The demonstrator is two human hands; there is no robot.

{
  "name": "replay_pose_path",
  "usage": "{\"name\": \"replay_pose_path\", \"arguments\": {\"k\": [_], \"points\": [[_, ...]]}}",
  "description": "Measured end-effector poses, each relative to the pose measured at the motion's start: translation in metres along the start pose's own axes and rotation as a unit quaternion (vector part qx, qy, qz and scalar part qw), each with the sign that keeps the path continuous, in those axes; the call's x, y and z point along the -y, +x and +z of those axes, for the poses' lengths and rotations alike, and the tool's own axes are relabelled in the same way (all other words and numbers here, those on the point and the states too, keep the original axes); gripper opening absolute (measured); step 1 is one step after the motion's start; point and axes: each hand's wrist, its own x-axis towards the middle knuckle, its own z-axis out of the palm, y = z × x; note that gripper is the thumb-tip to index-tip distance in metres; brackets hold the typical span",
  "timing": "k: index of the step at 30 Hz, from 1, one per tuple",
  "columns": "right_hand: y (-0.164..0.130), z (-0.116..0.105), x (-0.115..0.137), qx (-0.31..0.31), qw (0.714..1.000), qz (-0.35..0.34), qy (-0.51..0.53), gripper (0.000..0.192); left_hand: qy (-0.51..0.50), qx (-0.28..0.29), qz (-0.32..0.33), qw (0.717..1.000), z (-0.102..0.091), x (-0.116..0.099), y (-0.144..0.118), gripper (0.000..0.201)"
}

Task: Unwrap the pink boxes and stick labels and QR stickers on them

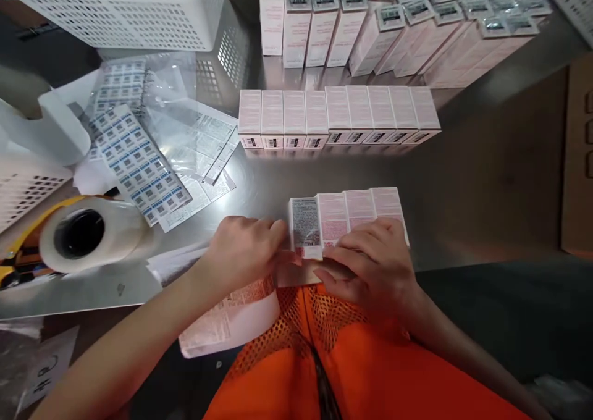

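Four pink cartons [352,216] lay flat side by side at the near edge of the steel table [486,185], leftmost one showing a dark printed label. Left hand [245,250] was curled, fingertips pressed against the left end of that row; whether it pinched anything, couldn't tell. Right hand [370,265] lay mostly flat over the near ends of the cartons, fingers spread and bent, pressing down rather than gripping. Strip of printed labels [227,321] hung off the table edge under the left wrist, over the orange mesh vest [333,346]. Further back: a row of nine cartons [338,116] lying flat, and behind it a block of upright cartons [393,25]. Left side: roll of clear tape [88,235] on a dispenser, barcode sticker sheets [134,160] in clear bags, white plastic basket [125,9].
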Motion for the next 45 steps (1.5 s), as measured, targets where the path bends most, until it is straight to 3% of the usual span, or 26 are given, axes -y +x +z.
{"name": "replay_pose_path", "arguments": {"k": [4, 12, 17, 21, 23, 28, 30, 33, 36, 41, 45], "points": [[-0.007, 0.004, 0.0, -0.012, 1.0, 0.014, 0.012, 0.016, 0.001, -0.041, 0.074, 0.996, 0.002, 0.012, 0.011, 0.047], [-0.012, 0.003, -0.005, 0.026, 0.999, 0.024, 0.018, 0.011, 0.034, -0.121, 0.202, 0.971, -0.001, 0.019, 0.013, 0.042], [-0.012, 0.006, -0.007, 0.032, 0.999, 0.029, 0.018, 0.01, 0.042, -0.122, 0.239, 0.962, 0.0, 0.015, 0.009, 0.034], [-0.011, 0.009, -0.008, 0.031, 0.999, 0.025, 0.016, 0.009, 0.095, -0.124, 0.305, 0.939, 0.002, 0.012, 0.007, 0.003], [-0.01, 0.01, -0.007, 0.038, 0.999, 0.023, 0.017, 0.008, 0.1, -0.122, 0.321, 0.934, 0.003, 0.011, 0.008, 0.015], [-0.013, 0.012, -0.002, 0.026, 0.999, 0.043, 0.009, 0.007, 0.084, -0.126, 0.32, 0.935, 0.004, 0.004, 0.011, 0.005], [-0.017, 0.013, 0.001, 0.028, 0.999, 0.025, 0.001, 0.002, 0.07, -0.124, 0.309, 0.94, 0.005, 0.002, 0.011, 0.004], [-0.025, 0.017, 0.006, 0.022, 0.999, -0.029, -0.023, 0.017, 0.043, -0.113, 0.282, 0.952, 0.007, 0.001, 0.01, 0.006], [-0.031, 0.023, 0.013, 0.016, 0.999, -0.024, -0.045, 0.026, 0.008, -0.102, 0.241, 0.965, 0.009, 0.002, 0.008, 0.004], [-0.032, 0.027, 0.016, -0.016, 0.999, -0.006, -0.033, 0.026, -0.06, -0.075, 0.163, 0.982, 0.011, 0.001, 0.008, 0.014], [-0.032, 0.027, 0.016, -0.002, 0.999, -0.003, -0.032, 0.023, -0.111, -0.054, 0.122, 0.985, 0.012, 0.001, 0.01, 0.016]]}}
